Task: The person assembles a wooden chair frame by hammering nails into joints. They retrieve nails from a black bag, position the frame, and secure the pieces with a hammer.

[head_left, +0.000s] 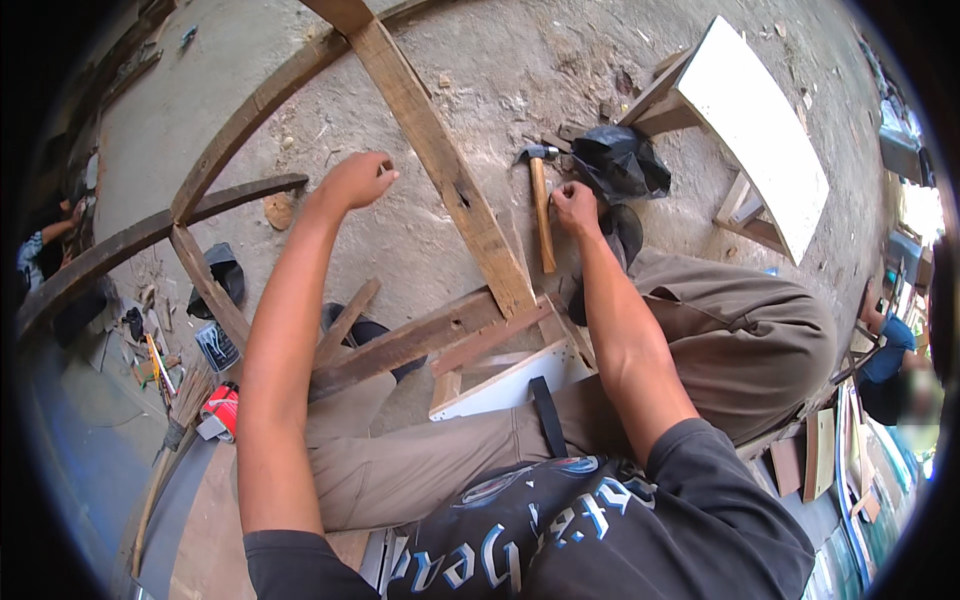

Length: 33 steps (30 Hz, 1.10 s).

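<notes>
My left hand (360,181) is over the ground inside a curved wooden frame (425,125), its fingers curled; what they hold, if anything, is hidden. My right hand (576,208) is closed in a pinch just right of a claw hammer (541,215). Whatever is between those fingertips is too small to make out. The hammer lies with its head away from me and its wooden handle toward me. Past the right hand sits a crumpled black plastic bag (620,160). A wooden beam of the frame (400,348) crosses in front of my lap.
At the right stands a white-topped wooden piece (765,125). A small white panel on wood (510,382) lies by my legs. On the left are a stick broom (180,410), a red-and-white object (220,408) and wood scraps. People are at both far edges.
</notes>
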Each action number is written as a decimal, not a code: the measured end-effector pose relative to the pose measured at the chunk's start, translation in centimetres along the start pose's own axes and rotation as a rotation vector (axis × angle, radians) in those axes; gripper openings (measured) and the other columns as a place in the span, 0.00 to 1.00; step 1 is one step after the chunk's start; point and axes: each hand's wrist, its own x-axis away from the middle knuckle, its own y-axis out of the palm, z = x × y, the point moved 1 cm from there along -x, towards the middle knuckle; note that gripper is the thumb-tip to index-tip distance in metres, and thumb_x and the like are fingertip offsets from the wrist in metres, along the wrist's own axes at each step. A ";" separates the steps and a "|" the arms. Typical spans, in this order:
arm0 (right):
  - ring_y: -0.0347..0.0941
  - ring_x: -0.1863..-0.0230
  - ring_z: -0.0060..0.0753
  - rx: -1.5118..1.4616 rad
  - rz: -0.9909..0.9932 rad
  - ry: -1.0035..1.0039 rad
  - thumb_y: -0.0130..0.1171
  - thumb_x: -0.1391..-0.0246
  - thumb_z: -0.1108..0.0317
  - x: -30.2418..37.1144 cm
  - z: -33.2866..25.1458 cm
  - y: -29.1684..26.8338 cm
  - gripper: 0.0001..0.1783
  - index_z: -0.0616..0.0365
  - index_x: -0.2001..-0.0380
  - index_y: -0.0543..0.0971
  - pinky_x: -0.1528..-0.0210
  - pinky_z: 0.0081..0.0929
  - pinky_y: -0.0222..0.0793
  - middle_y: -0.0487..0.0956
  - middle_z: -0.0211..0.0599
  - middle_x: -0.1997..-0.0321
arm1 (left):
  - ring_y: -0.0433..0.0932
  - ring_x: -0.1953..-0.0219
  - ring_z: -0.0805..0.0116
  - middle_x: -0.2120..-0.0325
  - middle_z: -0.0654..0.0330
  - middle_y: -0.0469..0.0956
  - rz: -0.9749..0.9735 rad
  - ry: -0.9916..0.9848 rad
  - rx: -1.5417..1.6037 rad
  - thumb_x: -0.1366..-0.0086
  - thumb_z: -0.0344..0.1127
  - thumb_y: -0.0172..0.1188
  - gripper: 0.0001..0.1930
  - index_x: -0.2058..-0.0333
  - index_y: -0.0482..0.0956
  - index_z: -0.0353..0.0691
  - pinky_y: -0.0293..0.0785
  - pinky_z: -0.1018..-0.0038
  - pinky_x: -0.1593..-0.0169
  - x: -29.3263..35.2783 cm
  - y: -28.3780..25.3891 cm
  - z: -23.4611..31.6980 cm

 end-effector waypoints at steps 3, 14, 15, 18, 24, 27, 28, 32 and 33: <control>0.76 0.81 0.34 -0.090 -0.023 0.074 0.63 0.54 0.61 -0.7 0.7 -0.2 0.15 0.64 0.81 0.79 0.75 0.28 0.70 0.78 0.37 0.82 | 0.80 0.59 0.49 0.62 0.45 0.81 0.051 0.040 -0.023 0.37 0.43 0.57 0.17 0.58 0.80 0.35 0.74 0.60 0.54 0.3 -0.2 -0.7; 0.75 0.45 0.48 0.779 -0.677 0.299 0.58 0.56 0.71 7.8 0.2 -2.6 0.19 0.63 0.57 0.82 0.44 0.37 0.72 0.79 0.53 0.50 | 0.80 0.58 0.50 0.63 0.46 0.81 0.050 0.004 -0.049 0.35 0.44 0.56 0.16 0.58 0.79 0.37 0.73 0.60 0.55 3.5 -0.4 -2.1; 0.76 0.46 0.48 0.810 -0.719 0.297 0.59 0.54 0.71 8.6 0.1 -2.6 0.18 0.61 0.57 0.82 0.45 0.37 0.73 0.79 0.51 0.50 | 0.80 0.59 0.51 0.62 0.47 0.81 0.058 0.014 -0.058 0.35 0.44 0.56 0.16 0.58 0.79 0.37 0.73 0.60 0.55 3.6 -0.2 -2.2; 0.78 0.52 0.55 0.800 -0.624 0.113 0.59 0.58 0.71 10.5 1.0 -2.3 0.16 0.67 0.64 0.82 0.51 0.41 0.76 0.80 0.58 0.56 | 0.79 0.58 0.51 0.62 0.47 0.81 0.046 0.037 -0.074 0.35 0.44 0.56 0.16 0.58 0.79 0.36 0.73 0.60 0.54 3.5 -0.6 -2.3; 0.79 0.56 0.57 0.740 -0.500 0.000 0.64 0.58 0.64 11.6 2.5 -2.0 0.17 0.66 0.65 0.83 0.53 0.43 0.76 0.81 0.58 0.60 | 0.80 0.56 0.53 0.61 0.47 0.81 0.105 -0.018 -0.071 0.33 0.46 0.55 0.18 0.56 0.79 0.37 0.73 0.61 0.52 5.8 -2.2 -0.3; 0.82 0.67 0.51 0.595 -0.521 0.052 0.66 0.58 0.63 9.7 2.5 -2.2 0.16 0.67 0.70 0.83 0.63 0.39 0.79 0.83 0.51 0.69 | 0.80 0.55 0.56 0.61 0.49 0.81 0.176 -0.044 -0.027 0.33 0.48 0.55 0.20 0.55 0.79 0.37 0.74 0.62 0.52 7.8 -4.7 2.0; 0.82 0.68 0.46 0.461 -0.602 0.146 0.66 0.57 0.63 9.1 2.4 -2.6 0.15 0.67 0.70 0.83 0.65 0.36 0.79 0.83 0.48 0.71 | 0.80 0.56 0.58 0.62 0.50 0.82 0.272 0.001 0.029 0.33 0.48 0.55 0.20 0.54 0.79 0.37 0.74 0.63 0.52 8.6 -5.8 2.7; 0.79 0.76 0.29 0.181 -0.774 0.347 0.64 0.56 0.66 7.3 -0.1 -6.3 0.11 0.65 0.74 0.82 0.73 0.26 0.76 0.81 0.36 0.76 | 0.80 0.60 0.70 0.63 0.60 0.82 0.576 0.206 0.493 0.31 0.46 0.54 0.18 0.55 0.80 0.37 0.75 0.73 0.57 12.7 -9.6 6.1; 0.77 0.78 0.28 0.140 -0.750 0.365 0.65 0.56 0.67 7.4 -1.4 -7.7 0.11 0.65 0.73 0.81 0.75 0.25 0.76 0.80 0.35 0.76 | 0.80 0.61 0.71 0.63 0.61 0.82 0.642 0.239 0.650 0.30 0.45 0.54 0.17 0.55 0.80 0.38 0.75 0.75 0.57 14.4 -10.0 8.7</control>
